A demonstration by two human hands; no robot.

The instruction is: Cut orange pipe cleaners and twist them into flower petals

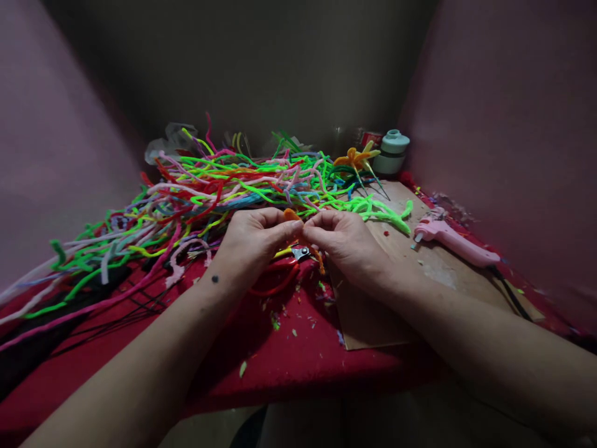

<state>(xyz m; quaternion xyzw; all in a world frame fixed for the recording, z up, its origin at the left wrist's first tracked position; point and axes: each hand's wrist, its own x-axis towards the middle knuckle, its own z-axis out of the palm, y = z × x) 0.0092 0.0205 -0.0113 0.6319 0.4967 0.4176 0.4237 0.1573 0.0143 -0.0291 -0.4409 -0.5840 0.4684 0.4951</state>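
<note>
An orange pipe cleaner point(292, 215) is pinched between both hands above the red cloth, and one end of it hangs down below the fingers. My left hand point(256, 239) closes on it with thumb and forefinger. Close beside it, my right hand point(342, 239) grips the same orange piece with its fingertips. Just beneath the hands lie pliers or cutters point(301, 252) with red and yellow handles, partly covered by my left hand. Part of the orange piece is hidden by the fingers.
Behind the hands spreads a pile of colourful pipe cleaners point(224, 186). To the right, a pink glue gun point(459, 241) rests on a brown board point(373, 317). Orange and yellow flower shapes point(357, 158) stand near a pale green bottle point(392, 152). Scraps dot the red cloth point(289, 358).
</note>
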